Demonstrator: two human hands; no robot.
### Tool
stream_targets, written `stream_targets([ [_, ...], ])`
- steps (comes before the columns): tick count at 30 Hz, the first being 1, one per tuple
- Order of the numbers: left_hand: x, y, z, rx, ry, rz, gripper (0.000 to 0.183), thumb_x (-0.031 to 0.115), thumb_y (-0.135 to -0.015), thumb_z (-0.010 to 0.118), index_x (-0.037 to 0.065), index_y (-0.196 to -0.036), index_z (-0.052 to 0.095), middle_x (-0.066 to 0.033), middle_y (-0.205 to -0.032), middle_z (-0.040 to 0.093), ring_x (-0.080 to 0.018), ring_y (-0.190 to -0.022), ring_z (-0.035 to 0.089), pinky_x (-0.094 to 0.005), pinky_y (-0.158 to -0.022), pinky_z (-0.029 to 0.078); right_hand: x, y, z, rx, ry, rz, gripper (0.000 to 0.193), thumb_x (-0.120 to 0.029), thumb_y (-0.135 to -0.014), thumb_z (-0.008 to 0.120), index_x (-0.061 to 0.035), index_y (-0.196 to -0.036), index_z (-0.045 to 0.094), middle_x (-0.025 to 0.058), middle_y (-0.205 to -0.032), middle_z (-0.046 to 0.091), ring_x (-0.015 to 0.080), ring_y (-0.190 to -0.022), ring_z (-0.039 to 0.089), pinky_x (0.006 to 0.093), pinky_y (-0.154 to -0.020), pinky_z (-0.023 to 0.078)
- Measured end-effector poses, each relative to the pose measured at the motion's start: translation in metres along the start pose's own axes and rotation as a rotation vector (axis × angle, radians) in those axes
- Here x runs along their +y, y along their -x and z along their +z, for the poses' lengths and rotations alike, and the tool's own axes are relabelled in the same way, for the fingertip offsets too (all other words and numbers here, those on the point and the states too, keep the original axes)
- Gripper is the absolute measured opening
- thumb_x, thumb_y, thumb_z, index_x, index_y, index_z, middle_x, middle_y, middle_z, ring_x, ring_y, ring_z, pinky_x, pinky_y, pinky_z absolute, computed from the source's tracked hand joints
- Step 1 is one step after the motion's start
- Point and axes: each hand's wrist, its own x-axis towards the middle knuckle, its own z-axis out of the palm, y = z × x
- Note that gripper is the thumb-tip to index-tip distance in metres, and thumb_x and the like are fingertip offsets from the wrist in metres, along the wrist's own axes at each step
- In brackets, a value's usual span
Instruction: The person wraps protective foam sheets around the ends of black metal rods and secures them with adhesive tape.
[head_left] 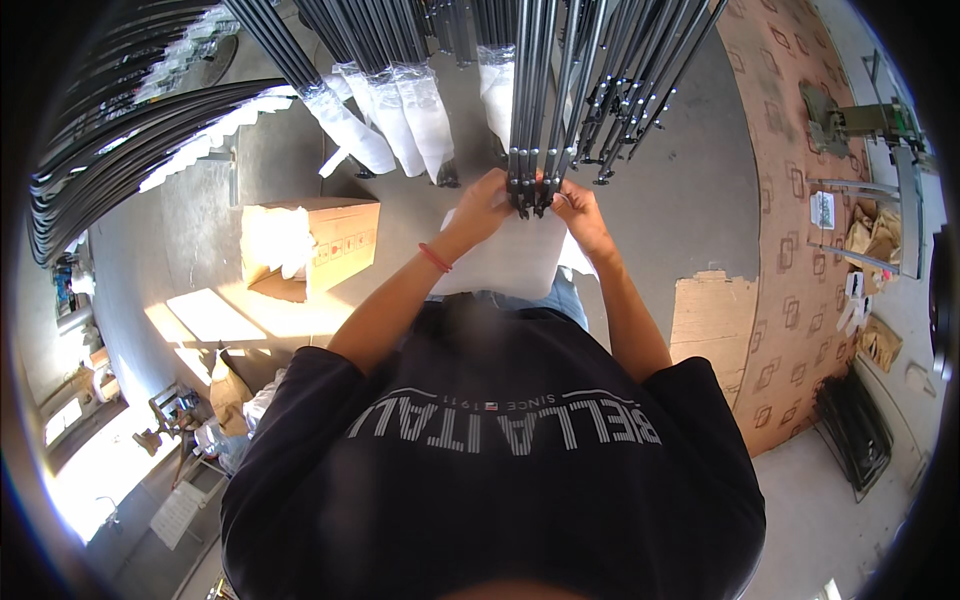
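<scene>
A bundle of thin black metal rods [530, 130] hangs in front of me, its lower ends dotted with small shiny fittings. Behind and below those ends is a white translucent sheet [505, 255], perhaps soft wrapping. My left hand [485, 205], with a red band on the wrist, is closed on the sheet's upper left edge, beside the rod tips. On the other side my right hand [583, 215] is closed, thumb and fingers pressed together at the sheet's right edge. The rods hide part of the fingertips of both hands.
More rod bundles hang to the left, their ends in white sleeves [425, 115]; bare ones [625, 100] hang right. An open cardboard box [345, 245] stands on the floor at left. Flat cardboard [712, 320] lies right, beside a patterned brown strip [790, 220].
</scene>
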Motion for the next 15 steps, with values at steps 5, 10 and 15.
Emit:
stream_targets([
  [5,-0.003,-0.004,-0.002,-0.001,-0.053,0.012,0.026,0.006,-0.071,0.062,0.006,-0.097,0.056,-0.0120,-0.090,0.057,-0.0281,-0.087,0.056,-0.0324,-0.074,0.043,0.020,-0.004,-0.011,0.035,0.104,0.017,0.031,0.001,-0.083,0.043,-0.0012,-0.112,0.053,0.0018,-0.101,0.052,0.0094,-0.094,0.045,0.0234,-0.083,0.037],
  [10,-0.046,-0.011,0.005,-0.096,-0.045,0.410,0.025,0.002,-0.073,0.054,0.001,-0.097,0.058,-0.0139,-0.094,0.057,-0.0286,-0.090,0.054,-0.0356,-0.076,0.042,0.014,0.005,-0.012,0.036,0.081,0.041,0.030,-0.005,-0.085,0.048,-0.0006,-0.114,0.052,-0.0025,-0.092,0.053,0.0080,-0.084,0.046,0.0224,-0.076,0.037],
  [15,-0.022,-0.031,-0.009,-0.373,-0.246,0.202,0.018,-0.007,-0.064,0.052,-0.004,-0.081,0.055,-0.0150,-0.081,0.052,-0.0277,-0.081,0.053,-0.0334,-0.068,0.041,0.049,0.003,-0.042,-0.042,0.132,-0.077,0.024,0.001,-0.081,0.045,0.0002,-0.103,0.054,-0.0011,-0.090,0.053,0.0083,-0.084,0.046,0.0213,-0.077,0.036],
])
